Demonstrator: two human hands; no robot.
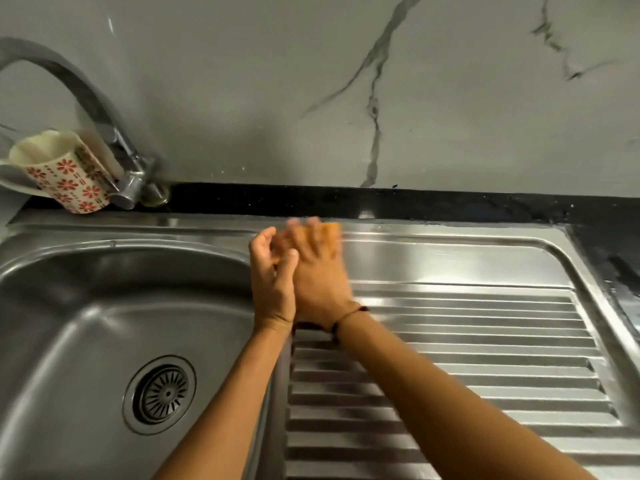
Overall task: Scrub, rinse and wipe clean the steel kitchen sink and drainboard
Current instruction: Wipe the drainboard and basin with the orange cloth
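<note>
On the drainboard point(467, 271) rim, the blurred right hand point(320, 268) presses an orange sponge point(333, 237); left hand point(272, 271) loosely curled, empty.

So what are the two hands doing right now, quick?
Left hand: fingers loosely curled, holding nothing that shows.
Right hand: blurred, pressed flat on something orange at the drainboard's back edge; its grip cannot be told.

**Steel sink and drainboard, one pressed unit**

The sink point(86, 306) fills the lower left of the frame, a rounded steel bowl with a round slotted drain point(162, 394) in its floor. The drainboard point(467, 341) spreads across the lower right, its ridges running crosswise, with a smooth flat band above them.
</note>
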